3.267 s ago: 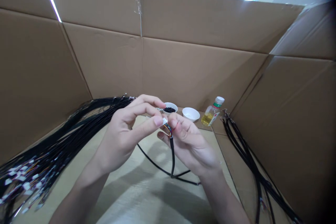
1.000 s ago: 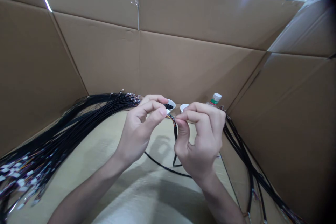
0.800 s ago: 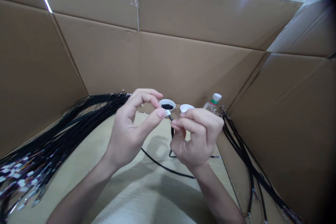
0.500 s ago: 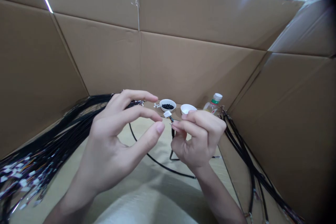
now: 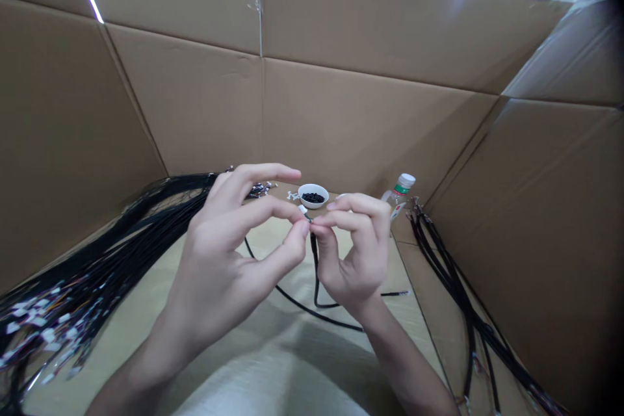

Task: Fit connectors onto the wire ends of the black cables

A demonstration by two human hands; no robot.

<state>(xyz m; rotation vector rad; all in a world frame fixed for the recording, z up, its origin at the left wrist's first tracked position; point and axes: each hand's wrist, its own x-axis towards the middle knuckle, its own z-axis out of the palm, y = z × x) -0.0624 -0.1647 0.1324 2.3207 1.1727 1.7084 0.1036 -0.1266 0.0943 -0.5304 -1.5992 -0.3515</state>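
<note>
A black cable rises from the table to my fingertips, ending in thin wires and a small white connector. My right hand pinches the wires between thumb and forefinger just below that connector. From the left, my left hand has its thumb and forefinger closed on the same wire end, its tips meeting those of the right. Its other fingers stretch out above. The fingertips partly cover the connector and wires. The rest of the cable curves over the table.
A white bowl of small black pieces stands at the back, with white bits beside it. A bottle is to its right. Bundled black cables lie left, more cables right. Cardboard walls enclose the table.
My left thumb and forefinger have closed onto the wire end. My right hand has shifted left with the cable, and the white connector is now more hidden. The second white bowl is mostly covered.
</note>
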